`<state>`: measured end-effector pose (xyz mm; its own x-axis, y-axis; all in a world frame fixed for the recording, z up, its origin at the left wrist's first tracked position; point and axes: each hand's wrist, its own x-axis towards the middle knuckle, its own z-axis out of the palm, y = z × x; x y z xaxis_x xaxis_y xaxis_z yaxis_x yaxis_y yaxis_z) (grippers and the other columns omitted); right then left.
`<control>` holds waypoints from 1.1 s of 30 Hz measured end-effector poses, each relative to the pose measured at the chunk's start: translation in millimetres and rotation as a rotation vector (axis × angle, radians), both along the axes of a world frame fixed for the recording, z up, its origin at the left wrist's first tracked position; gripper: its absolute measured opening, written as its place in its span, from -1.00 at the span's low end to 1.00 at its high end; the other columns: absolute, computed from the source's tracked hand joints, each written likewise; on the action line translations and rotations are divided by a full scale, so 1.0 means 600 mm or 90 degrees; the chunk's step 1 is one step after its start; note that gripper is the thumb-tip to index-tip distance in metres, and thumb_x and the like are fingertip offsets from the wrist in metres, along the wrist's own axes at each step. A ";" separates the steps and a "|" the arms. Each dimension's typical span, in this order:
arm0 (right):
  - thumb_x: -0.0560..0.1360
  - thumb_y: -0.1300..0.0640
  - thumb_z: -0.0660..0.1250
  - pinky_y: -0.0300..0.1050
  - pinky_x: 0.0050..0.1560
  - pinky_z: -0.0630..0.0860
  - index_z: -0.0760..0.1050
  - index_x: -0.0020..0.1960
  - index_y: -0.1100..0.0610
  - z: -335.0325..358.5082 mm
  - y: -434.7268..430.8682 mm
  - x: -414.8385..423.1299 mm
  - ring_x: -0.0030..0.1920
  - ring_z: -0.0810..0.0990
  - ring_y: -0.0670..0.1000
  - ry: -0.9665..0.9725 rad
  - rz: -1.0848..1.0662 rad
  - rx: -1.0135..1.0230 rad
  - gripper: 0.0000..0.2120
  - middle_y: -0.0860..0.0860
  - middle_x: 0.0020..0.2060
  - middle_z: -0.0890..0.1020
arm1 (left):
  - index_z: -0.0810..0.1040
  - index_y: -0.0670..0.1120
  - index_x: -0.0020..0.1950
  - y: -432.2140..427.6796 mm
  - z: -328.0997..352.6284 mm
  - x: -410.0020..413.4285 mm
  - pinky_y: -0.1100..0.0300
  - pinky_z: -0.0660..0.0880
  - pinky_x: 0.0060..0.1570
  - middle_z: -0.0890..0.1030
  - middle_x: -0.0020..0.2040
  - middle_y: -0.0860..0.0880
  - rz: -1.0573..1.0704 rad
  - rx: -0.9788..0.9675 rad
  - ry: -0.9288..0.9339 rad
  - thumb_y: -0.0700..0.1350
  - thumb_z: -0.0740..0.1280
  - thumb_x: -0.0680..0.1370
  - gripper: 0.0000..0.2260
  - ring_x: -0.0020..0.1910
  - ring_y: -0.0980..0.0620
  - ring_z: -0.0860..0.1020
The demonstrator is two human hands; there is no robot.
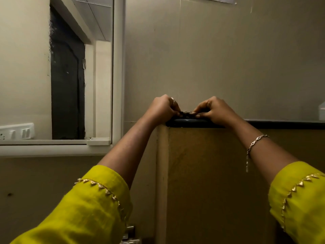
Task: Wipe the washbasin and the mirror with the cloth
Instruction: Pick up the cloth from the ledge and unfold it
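Both my arms reach up to the dark top edge point(281, 124) of a wooden partition. My left hand point(164, 107) and my right hand point(213, 110) meet there, fingers curled, pinching a small dark patterned thing point(187, 113) that lies on the ledge; it may be the cloth, but I cannot tell. The mirror point(26, 67) in its white frame hangs on the wall at the left and reflects a dark doorway. The washbasin is out of view.
The wooden partition panel point(211, 182) fills the middle and right below the ledge. A white switch plate point(17, 132) shows in the mirror's lower left. A metal fitting point(129, 233) sits at the bottom centre. A white object point(321, 110) stands on the ledge at far right.
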<state>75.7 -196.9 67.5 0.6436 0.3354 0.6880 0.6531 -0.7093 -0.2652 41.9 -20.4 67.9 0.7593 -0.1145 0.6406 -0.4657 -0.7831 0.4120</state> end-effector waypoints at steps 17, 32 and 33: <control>0.43 0.30 0.38 -0.22 0.05 0.50 0.63 0.01 0.22 0.078 0.126 -0.048 -0.07 0.62 0.00 -0.244 0.089 0.103 -0.83 0.13 -0.05 0.69 | 0.60 -0.21 -0.03 0.084 0.024 -0.067 0.06 0.57 -0.11 0.64 -0.13 -0.16 0.122 -0.111 -0.387 -0.27 0.26 0.52 -0.87 -0.16 -0.06 0.59; 0.45 0.24 0.35 -0.35 -0.23 0.46 0.56 -0.17 0.08 -0.022 0.275 -0.155 -0.23 0.54 -0.16 0.073 0.370 0.048 -0.91 -0.07 -0.28 0.58 | 0.50 -0.12 -0.09 0.249 -0.070 -0.222 0.37 0.41 -0.25 0.51 -0.27 0.06 0.110 -0.216 -0.177 -0.25 0.19 0.57 -0.88 -0.24 0.17 0.48; 0.46 0.24 0.34 -0.33 -0.19 0.49 0.55 -0.20 0.04 -0.041 0.283 -0.159 -0.20 0.54 -0.15 0.107 0.395 0.045 -0.87 -0.06 -0.26 0.58 | 0.50 -0.12 -0.07 0.258 -0.086 -0.233 0.33 0.41 -0.23 0.52 -0.25 0.06 0.110 -0.214 -0.143 -0.24 0.19 0.57 -0.88 -0.23 0.17 0.48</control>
